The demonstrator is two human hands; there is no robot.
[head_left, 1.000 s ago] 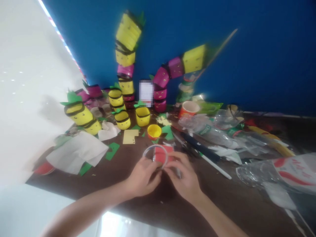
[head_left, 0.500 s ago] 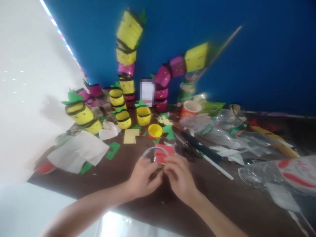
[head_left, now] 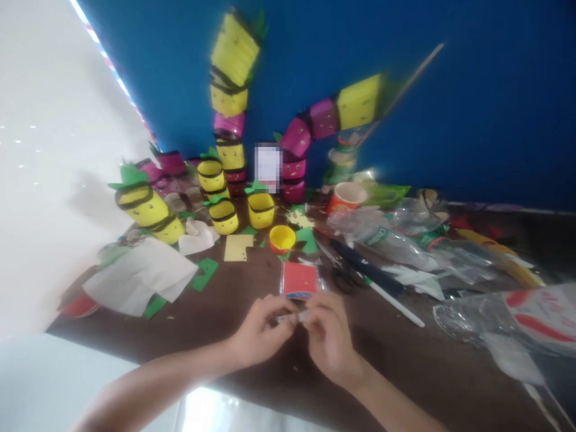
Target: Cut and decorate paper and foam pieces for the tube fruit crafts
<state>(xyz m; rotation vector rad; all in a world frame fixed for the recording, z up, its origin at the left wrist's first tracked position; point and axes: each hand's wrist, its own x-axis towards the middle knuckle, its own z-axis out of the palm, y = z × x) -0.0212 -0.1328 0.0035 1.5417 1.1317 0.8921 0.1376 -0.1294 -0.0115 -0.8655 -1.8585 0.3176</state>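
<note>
My left hand [head_left: 265, 327] and my right hand [head_left: 330, 333] meet just above the dark brown table, fingers pinched on a small pale strip [head_left: 292, 317] between them. Most of the strip is hidden by the fingers. Just beyond my fingertips lies a red square packet [head_left: 300, 279] in clear wrapping, with a blue patch at its near edge. Behind the packet stands a small yellow cup [head_left: 282, 239]. Black scissors [head_left: 346, 277] lie to the right of the packet.
Yellow pineapple-face cups [head_left: 261, 210] and stacked purple ones [head_left: 294, 168] stand at the back. White paper [head_left: 141, 273] and green scraps lie left. On the right are a dark blue knife or cutter [head_left: 366, 267], a white stick [head_left: 396, 303] and clear plastic bottles [head_left: 463, 318].
The pale strip was arched up above my hands; now it is low between my fingers, and the red packet's blue edge shows. My hands have shifted slightly.
</note>
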